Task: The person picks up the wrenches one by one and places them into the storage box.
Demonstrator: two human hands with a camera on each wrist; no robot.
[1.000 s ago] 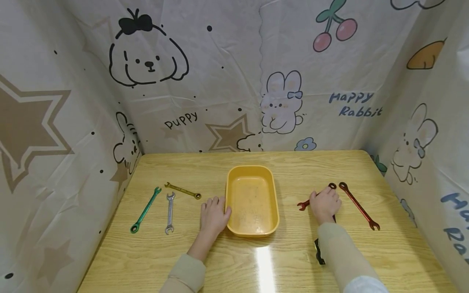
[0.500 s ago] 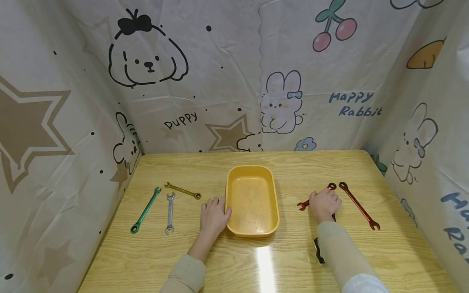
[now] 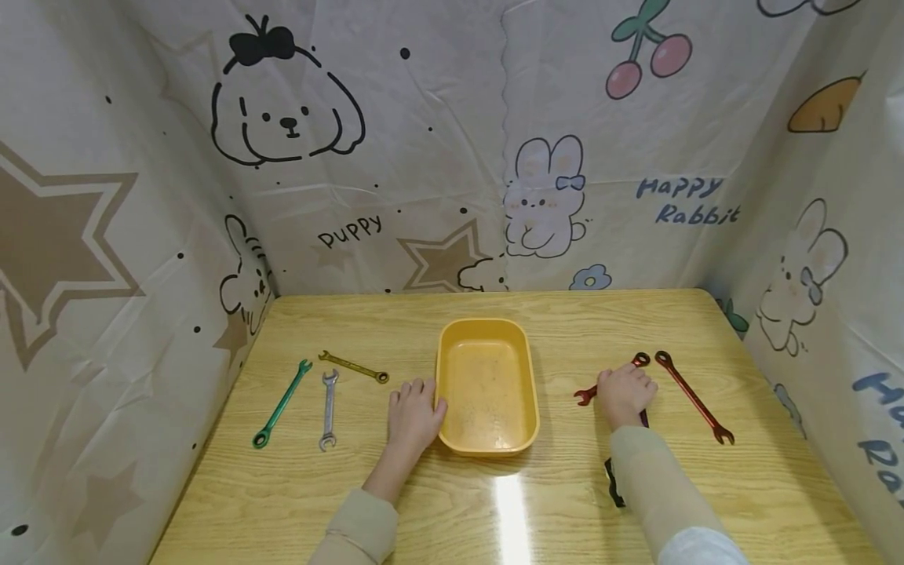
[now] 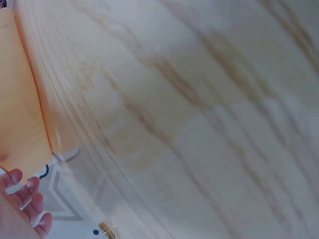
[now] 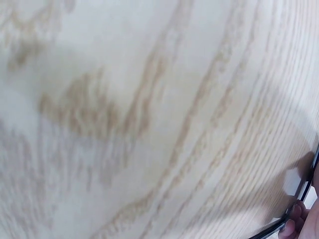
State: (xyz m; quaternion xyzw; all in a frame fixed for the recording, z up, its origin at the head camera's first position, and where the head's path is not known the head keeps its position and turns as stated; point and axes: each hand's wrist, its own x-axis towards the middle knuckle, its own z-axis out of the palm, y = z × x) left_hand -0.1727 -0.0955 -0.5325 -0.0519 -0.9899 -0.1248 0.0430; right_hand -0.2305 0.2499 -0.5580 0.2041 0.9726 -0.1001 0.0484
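My left hand (image 3: 415, 416) rests against the left side of a yellow plastic bin (image 3: 531, 392), its thumb overlapping the rim. In the left wrist view its relaxed fingers (image 4: 31, 199) lie at the end of the bin's wall (image 4: 25, 94). To the right of the bin, my right hand (image 3: 625, 395) grips a red combination wrench (image 3: 585, 395) by its middle. Both ends of that wrench show past the hand. The right wrist view has fingertips (image 5: 288, 228) at a dark bar (image 5: 269, 230). A dark piece (image 3: 644, 418) sticks out beside the right wrist.
A second red wrench (image 3: 694, 399) lies to the right of my right hand. On the left side are green (image 3: 283, 403), silver (image 3: 329, 410) and gold (image 3: 353, 366) wrenches. Printed cloth walls (image 3: 424, 157) stand around the wooden table (image 3: 565, 534).
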